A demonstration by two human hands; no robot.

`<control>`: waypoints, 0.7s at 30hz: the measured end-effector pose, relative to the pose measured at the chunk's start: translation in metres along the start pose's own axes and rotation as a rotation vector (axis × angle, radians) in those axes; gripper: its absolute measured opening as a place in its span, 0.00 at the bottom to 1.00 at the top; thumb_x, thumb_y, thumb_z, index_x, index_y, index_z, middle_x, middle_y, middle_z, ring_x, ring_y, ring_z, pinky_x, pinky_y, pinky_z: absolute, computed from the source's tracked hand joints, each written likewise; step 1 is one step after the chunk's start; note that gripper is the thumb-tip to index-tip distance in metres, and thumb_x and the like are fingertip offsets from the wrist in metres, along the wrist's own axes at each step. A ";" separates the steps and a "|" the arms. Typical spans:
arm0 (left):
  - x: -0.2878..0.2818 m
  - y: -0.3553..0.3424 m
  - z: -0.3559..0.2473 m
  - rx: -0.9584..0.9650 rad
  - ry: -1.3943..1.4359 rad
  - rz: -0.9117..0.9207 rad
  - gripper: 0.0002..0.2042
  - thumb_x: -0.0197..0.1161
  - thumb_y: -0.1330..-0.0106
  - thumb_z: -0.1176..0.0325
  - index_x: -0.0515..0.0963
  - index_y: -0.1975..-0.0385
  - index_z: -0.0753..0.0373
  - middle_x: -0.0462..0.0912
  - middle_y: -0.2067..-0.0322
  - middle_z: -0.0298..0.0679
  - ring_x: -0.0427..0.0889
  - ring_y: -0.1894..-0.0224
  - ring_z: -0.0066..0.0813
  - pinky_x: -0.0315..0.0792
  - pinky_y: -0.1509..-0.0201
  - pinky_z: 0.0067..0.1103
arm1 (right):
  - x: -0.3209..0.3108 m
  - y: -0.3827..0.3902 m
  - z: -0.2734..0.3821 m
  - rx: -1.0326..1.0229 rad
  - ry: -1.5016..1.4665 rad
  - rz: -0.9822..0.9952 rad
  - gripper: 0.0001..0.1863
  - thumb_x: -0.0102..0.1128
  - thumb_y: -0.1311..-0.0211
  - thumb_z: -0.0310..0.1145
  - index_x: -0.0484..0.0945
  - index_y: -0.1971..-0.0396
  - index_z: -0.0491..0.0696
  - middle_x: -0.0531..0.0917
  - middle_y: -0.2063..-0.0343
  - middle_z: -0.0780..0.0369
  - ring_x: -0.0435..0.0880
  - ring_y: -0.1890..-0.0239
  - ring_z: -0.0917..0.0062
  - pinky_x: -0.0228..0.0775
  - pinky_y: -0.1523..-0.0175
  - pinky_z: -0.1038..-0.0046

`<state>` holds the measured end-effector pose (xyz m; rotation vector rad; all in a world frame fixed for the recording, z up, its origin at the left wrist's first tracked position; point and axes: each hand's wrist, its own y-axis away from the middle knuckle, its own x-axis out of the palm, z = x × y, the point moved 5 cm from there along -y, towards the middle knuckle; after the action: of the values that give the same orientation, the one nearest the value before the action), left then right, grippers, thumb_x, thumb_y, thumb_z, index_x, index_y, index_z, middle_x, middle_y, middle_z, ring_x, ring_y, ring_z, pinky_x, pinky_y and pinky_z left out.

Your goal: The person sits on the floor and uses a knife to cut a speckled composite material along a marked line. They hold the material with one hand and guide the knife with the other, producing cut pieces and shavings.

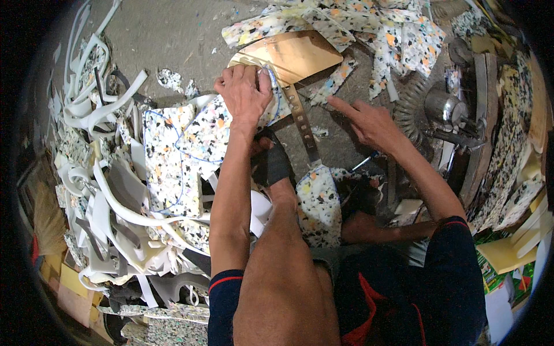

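My left hand (245, 95) presses on a white foam piece (210, 130) speckled black and orange and marked with blue curved lines. Its fingers are curled over the far edge, beside a smooth golden-tan sheet (294, 55) with a curved rim. A metal strip with holes (303, 124) runs from that sheet toward me. My right hand (369, 121) is in the air to the right, index finger stretched out and the others partly bent, with nothing visible in it. A darkly wrapped foot (271, 161) rests below my left hand. A speckled foam piece with a rounded end (319, 199) lies near my lap.
White foam offcuts (109, 202) are heaped on the left. More speckled sheets (404, 46) lie at the far side. To the right are a coiled hose (410, 106), a shiny metal cylinder (444, 106) and a thin-shafted tool (365, 161) on the grey floor (167, 34).
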<state>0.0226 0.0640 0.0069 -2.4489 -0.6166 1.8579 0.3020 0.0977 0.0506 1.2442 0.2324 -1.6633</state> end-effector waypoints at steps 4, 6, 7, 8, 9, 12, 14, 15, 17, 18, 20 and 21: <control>0.000 -0.005 -0.002 0.007 -0.002 -0.005 0.11 0.62 0.38 0.57 0.84 0.68 0.58 0.81 0.64 0.38 0.75 0.52 0.41 0.59 0.43 0.42 | 0.001 -0.022 0.004 -0.007 -0.017 -0.039 0.43 0.57 0.38 0.24 0.56 0.25 0.71 0.75 0.68 0.56 0.79 0.72 0.58 0.73 0.69 0.57; -0.001 -0.001 -0.001 -0.018 -0.005 -0.003 0.11 0.63 0.38 0.57 0.84 0.68 0.59 0.82 0.63 0.38 0.75 0.53 0.41 0.59 0.43 0.42 | 0.003 -0.018 0.002 -0.016 0.024 -0.032 0.43 0.57 0.37 0.25 0.56 0.25 0.71 0.74 0.68 0.56 0.79 0.72 0.58 0.73 0.69 0.58; 0.001 -0.001 0.000 -0.023 -0.002 0.003 0.11 0.62 0.37 0.57 0.83 0.67 0.59 0.82 0.63 0.38 0.75 0.52 0.42 0.59 0.43 0.42 | 0.004 -0.011 0.000 0.000 0.030 -0.011 0.42 0.57 0.37 0.25 0.56 0.25 0.71 0.74 0.68 0.56 0.79 0.72 0.58 0.74 0.69 0.58; 0.002 0.000 0.000 -0.028 0.000 0.009 0.11 0.62 0.37 0.57 0.83 0.66 0.58 0.82 0.62 0.38 0.75 0.52 0.42 0.59 0.42 0.43 | 0.004 0.001 -0.004 0.015 0.035 0.010 0.42 0.57 0.37 0.25 0.56 0.25 0.72 0.75 0.68 0.56 0.79 0.72 0.58 0.74 0.69 0.58; 0.003 -0.001 -0.001 -0.035 0.001 0.015 0.12 0.62 0.36 0.57 0.83 0.65 0.58 0.83 0.62 0.38 0.75 0.51 0.42 0.59 0.41 0.43 | 0.003 0.013 -0.007 0.028 0.039 0.032 0.42 0.57 0.37 0.25 0.56 0.25 0.72 0.75 0.68 0.56 0.79 0.72 0.58 0.74 0.69 0.58; 0.002 0.000 -0.001 -0.028 -0.013 0.031 0.12 0.62 0.37 0.57 0.83 0.66 0.59 0.82 0.62 0.38 0.75 0.51 0.42 0.59 0.42 0.44 | 0.004 0.034 -0.011 0.065 0.007 0.072 0.42 0.57 0.37 0.25 0.56 0.25 0.72 0.75 0.68 0.56 0.79 0.73 0.58 0.74 0.69 0.58; 0.003 0.000 -0.002 -0.015 -0.024 0.022 0.12 0.63 0.37 0.57 0.83 0.66 0.59 0.82 0.61 0.37 0.75 0.51 0.42 0.59 0.42 0.43 | 0.004 0.023 -0.008 0.061 -0.024 0.053 0.41 0.57 0.36 0.26 0.57 0.25 0.72 0.75 0.69 0.56 0.79 0.74 0.58 0.74 0.69 0.57; 0.004 0.000 -0.003 -0.003 -0.015 0.014 0.11 0.63 0.37 0.58 0.82 0.67 0.59 0.82 0.62 0.38 0.75 0.51 0.42 0.59 0.42 0.44 | 0.004 0.016 -0.006 0.065 -0.040 0.045 0.41 0.57 0.36 0.27 0.57 0.25 0.71 0.76 0.69 0.56 0.79 0.74 0.58 0.74 0.68 0.57; 0.006 -0.003 -0.007 0.022 0.007 -0.007 0.11 0.64 0.38 0.59 0.82 0.69 0.60 0.81 0.63 0.39 0.75 0.52 0.42 0.59 0.41 0.44 | 0.003 -0.011 -0.001 0.020 -0.083 -0.001 0.41 0.56 0.36 0.27 0.56 0.25 0.72 0.77 0.67 0.54 0.81 0.71 0.56 0.76 0.66 0.56; 0.003 -0.003 -0.007 0.022 -0.007 -0.005 0.11 0.64 0.38 0.59 0.82 0.69 0.60 0.81 0.63 0.39 0.74 0.52 0.42 0.59 0.41 0.44 | 0.002 -0.024 0.004 -0.013 -0.105 -0.022 0.41 0.55 0.36 0.27 0.55 0.25 0.72 0.78 0.66 0.53 0.82 0.70 0.55 0.77 0.66 0.55; 0.001 -0.003 -0.006 0.020 -0.025 -0.006 0.10 0.64 0.38 0.59 0.82 0.69 0.60 0.81 0.63 0.38 0.74 0.52 0.42 0.59 0.41 0.44 | 0.005 -0.042 0.008 -0.036 -0.080 -0.065 0.41 0.55 0.35 0.28 0.55 0.25 0.73 0.78 0.67 0.53 0.82 0.70 0.55 0.77 0.66 0.55; 0.002 -0.001 -0.005 0.012 -0.030 0.001 0.10 0.64 0.38 0.59 0.82 0.69 0.60 0.81 0.63 0.38 0.74 0.52 0.42 0.59 0.41 0.44 | 0.007 -0.046 0.008 -0.049 -0.066 -0.079 0.41 0.55 0.35 0.28 0.55 0.25 0.73 0.78 0.67 0.53 0.82 0.70 0.55 0.77 0.66 0.55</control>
<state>0.0267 0.0669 0.0071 -2.4187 -0.6035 1.8972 0.2605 0.1104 0.0311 1.1547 0.2839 -1.7529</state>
